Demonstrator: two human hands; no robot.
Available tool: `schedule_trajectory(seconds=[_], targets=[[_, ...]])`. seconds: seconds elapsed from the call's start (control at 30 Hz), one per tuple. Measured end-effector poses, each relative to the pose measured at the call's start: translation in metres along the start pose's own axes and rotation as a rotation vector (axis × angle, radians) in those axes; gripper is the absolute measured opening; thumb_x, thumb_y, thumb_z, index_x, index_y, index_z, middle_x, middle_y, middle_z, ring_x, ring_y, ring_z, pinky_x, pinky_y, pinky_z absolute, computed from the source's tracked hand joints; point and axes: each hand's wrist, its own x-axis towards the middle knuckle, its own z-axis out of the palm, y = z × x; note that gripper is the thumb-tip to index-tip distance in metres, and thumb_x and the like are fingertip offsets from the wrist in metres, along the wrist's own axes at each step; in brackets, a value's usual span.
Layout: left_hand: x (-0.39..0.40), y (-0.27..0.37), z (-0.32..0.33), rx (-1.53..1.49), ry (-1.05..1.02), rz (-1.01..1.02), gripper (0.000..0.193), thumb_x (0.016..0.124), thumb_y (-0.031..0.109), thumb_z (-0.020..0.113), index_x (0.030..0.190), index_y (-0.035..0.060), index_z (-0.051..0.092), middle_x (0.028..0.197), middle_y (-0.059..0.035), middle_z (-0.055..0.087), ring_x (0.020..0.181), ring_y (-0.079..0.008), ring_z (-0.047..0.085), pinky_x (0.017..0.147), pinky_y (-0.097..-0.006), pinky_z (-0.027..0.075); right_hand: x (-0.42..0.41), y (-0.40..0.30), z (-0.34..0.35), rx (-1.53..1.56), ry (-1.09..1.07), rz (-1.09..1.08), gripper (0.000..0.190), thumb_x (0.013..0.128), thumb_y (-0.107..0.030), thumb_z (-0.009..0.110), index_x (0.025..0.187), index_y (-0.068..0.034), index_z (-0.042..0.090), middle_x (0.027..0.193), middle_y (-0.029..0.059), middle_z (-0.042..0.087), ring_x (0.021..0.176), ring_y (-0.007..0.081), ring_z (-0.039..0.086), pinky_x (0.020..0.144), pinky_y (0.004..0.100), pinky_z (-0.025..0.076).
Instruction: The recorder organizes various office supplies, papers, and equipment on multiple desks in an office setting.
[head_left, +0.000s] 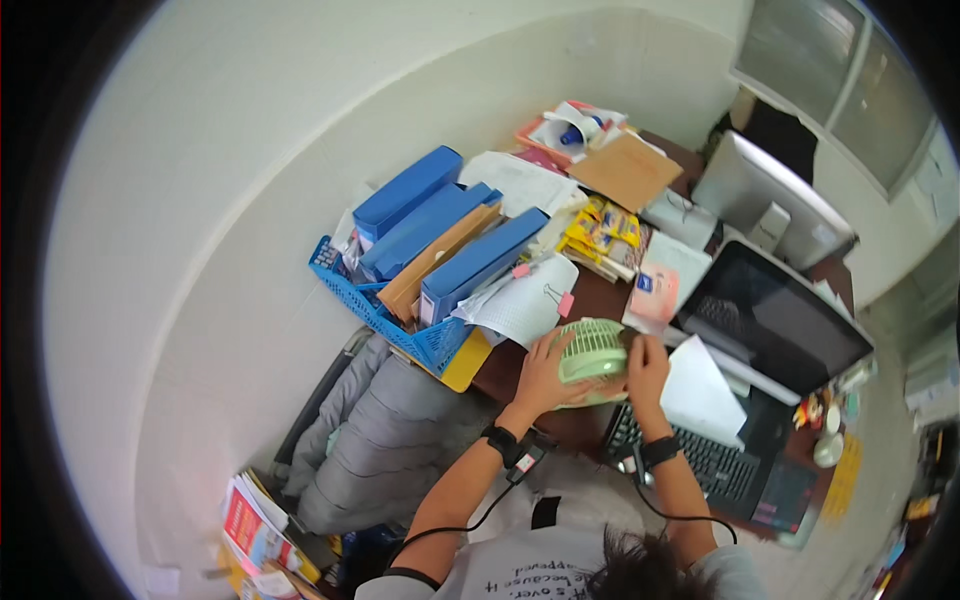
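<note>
A small light-green plastic fan (592, 364) with a slatted grille is at the near edge of the dark wooden desk, between both hands. My left hand (541, 375) grips its left side, fingers spread over the housing. At its right side, my right hand (646, 371) has bent fingers at a small dark piece or gap by the rim; whether it holds anything there is hidden. Both wrists wear black straps with cables. Just right of the fan lie a black keyboard (705, 457) and a white sheet of paper (697, 390) partly over it.
A blue plastic basket (375, 315) of blue file boxes stands to the left. Behind the fan are a pink tissue pack (654, 292) and yellow packets (604, 225). A monitor (776, 315) rises at the right. A grey padded jacket (390, 435) hangs below the basket.
</note>
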Motion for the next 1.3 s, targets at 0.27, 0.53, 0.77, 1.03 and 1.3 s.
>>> schedule_trajectory(seconds=[0.27,0.53,0.77,1.03,1.3], targets=[[0.035,0.017,-0.018,0.014,-0.134,0.161,0.084,0.066,0.046,0.075,0.132,0.0094,0.041,0.128,-0.0173,0.039,0.118,-0.036,0.039,0.1,-0.0462,0.033,-0.071,0.061,0.051,0.029,0.644,0.613,0.035,0.096,-0.024,0.042,0.107,0.007,0.054,0.105,0.0218,0.056,0.095,0.0366,0.053,0.085,0.0409,0.042],[0.043,0.003,0.0,-0.126,-0.132,0.272,0.056,0.076,0.039,0.068,0.123,0.0117,0.055,0.128,-0.018,0.048,0.12,-0.0353,0.043,0.102,-0.0444,0.033,-0.117,0.018,0.123,0.124,0.679,1.014,0.039,0.093,-0.024,0.043,0.108,0.012,0.046,0.103,0.0317,0.053,0.098,0.0444,0.053,0.087,0.0472,0.04],[0.04,-0.004,0.002,-0.128,-0.133,0.27,0.056,0.077,0.036,0.067,0.124,0.0096,0.053,0.129,-0.0188,0.047,0.12,-0.0351,0.042,0.102,-0.0453,0.031,-0.142,-0.014,0.129,0.143,0.185,1.065,0.05,0.09,-0.036,0.041,0.107,0.009,0.055,0.103,0.033,0.058,0.101,0.0447,0.056,0.087,0.0456,0.043],[0.039,0.006,0.001,-0.092,-0.109,0.325,0.054,0.08,0.033,0.064,0.126,0.0077,0.05,0.129,-0.0184,0.046,0.119,-0.0352,0.042,0.099,-0.0449,0.034,-0.078,-0.06,0.057,0.035,0.668,0.611,0.031,0.09,-0.02,0.052,0.11,0.003,0.053,0.095,0.0261,0.058,0.089,0.0382,0.059,0.076,0.0393,0.047],[0.042,-0.007,-0.001,-0.136,-0.081,0.326,0.053,0.078,0.028,0.065,0.124,0.0057,0.051,0.128,-0.0186,0.047,0.117,-0.0358,0.044,0.098,-0.0448,0.034,-0.114,-0.074,0.087,0.054,0.128,0.373,0.022,0.078,-0.016,0.057,0.092,0.002,0.058,0.075,0.0207,0.06,0.07,0.036,0.061,0.066,0.0399,0.048]])
